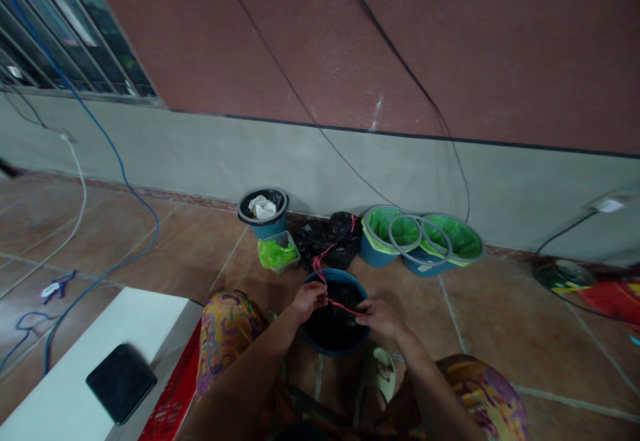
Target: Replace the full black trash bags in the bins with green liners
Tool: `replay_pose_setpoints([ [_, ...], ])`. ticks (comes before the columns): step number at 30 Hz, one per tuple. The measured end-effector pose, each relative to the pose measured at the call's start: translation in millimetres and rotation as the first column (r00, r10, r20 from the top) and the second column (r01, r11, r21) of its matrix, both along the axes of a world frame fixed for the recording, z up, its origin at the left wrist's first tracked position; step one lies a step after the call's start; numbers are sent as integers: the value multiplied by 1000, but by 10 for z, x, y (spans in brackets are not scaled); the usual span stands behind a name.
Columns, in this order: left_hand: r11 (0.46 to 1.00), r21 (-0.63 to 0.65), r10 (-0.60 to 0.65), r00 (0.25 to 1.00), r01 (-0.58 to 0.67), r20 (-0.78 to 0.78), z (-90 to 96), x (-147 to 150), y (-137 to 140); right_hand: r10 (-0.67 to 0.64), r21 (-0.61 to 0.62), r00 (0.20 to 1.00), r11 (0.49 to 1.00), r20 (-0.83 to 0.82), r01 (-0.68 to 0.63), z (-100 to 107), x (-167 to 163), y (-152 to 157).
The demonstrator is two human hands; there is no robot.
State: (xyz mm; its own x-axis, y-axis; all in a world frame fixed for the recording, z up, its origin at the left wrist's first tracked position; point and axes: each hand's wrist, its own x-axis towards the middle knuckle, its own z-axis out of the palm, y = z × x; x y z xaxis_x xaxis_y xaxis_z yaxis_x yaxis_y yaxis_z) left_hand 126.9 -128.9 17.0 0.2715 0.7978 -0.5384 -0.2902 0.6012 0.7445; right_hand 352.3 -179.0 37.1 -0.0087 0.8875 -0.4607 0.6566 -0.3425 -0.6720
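Between my knees stands a blue bucket (306,338) with a black bag (340,324) inside, dark and hard to make out. A pink drawstring (343,306) runs across the bucket's mouth between my two hands. My left hand (311,300) is closed on the string at the left rim, and a loose loop of it rises behind. At the right rim my right hand (379,316) pinches the string's other stretch. Just behind the bucket lie black plastic bags (333,234), with a bit of pink string on them.
Along the wall stand a small lined bin (270,229), a tub with a green bag (277,253), and two blue bins (376,254) lined in green, with loose grey rings (406,252) on top. A white box (150,314) bears a dark flat device (121,382). Cables (105,268) cross the floor.
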Motion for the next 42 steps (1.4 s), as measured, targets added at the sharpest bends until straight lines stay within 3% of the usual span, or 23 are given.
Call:
replay_pose_setpoints([
  [2,974,159,-143,984,159,-104,7,30,2,89,-32,993,996,75,-87,107,-83,17],
  [3,937,229,-224,958,262,-181,14,51,6,119,-25,991,993,66,-118,169,-135,40],
  [6,766,349,-385,821,539,-423,34,128,21,180,83,983,981,-29,-177,347,-303,157],
  [9,645,426,-378,749,634,-544,37,191,22,172,175,981,972,-88,-155,446,-440,295],
  [11,615,462,-335,742,639,-581,22,203,15,42,170,961,985,-274,5,446,-491,360],
  [13,624,449,-308,730,639,-610,-4,191,9,-194,76,821,958,-537,277,391,-511,383],
  [15,649,416,-302,717,637,-628,-32,169,9,-402,-66,621,869,-673,490,286,-518,359],
  [16,656,409,-301,717,634,-629,-42,160,12,-447,-111,572,843,-688,526,219,-523,333],
  [17,657,411,-302,720,632,-625,-45,154,15,-451,-129,573,848,-684,514,147,-532,300],
  [21,637,428,-300,717,642,-630,5,148,19,-179,-10,771,976,-611,218,-110,-594,180],
  [23,644,437,-295,731,627,-615,38,143,5,-41,106,854,988,-519,111,-167,-602,165],
  [26,679,443,-325,782,585,-532,29,143,-28,48,255,958,966,-284,27,-147,-558,199],
  [30,820,382,-270,877,426,-397,-84,198,-63,29,309,994,949,109,-62,-42,-495,254],
  [33,923,239,-225,926,302,-302,-126,246,-68,-11,301,964,951,265,-72,3,-509,238],
  [37,971,78,-202,949,226,-241,-74,228,-48,-40,287,992,958,122,3,-3,-529,132],
  [42,941,207,-202,936,267,-288,-58,179,-14,-73,212,997,974,-25,76,-77,-481,9],
])
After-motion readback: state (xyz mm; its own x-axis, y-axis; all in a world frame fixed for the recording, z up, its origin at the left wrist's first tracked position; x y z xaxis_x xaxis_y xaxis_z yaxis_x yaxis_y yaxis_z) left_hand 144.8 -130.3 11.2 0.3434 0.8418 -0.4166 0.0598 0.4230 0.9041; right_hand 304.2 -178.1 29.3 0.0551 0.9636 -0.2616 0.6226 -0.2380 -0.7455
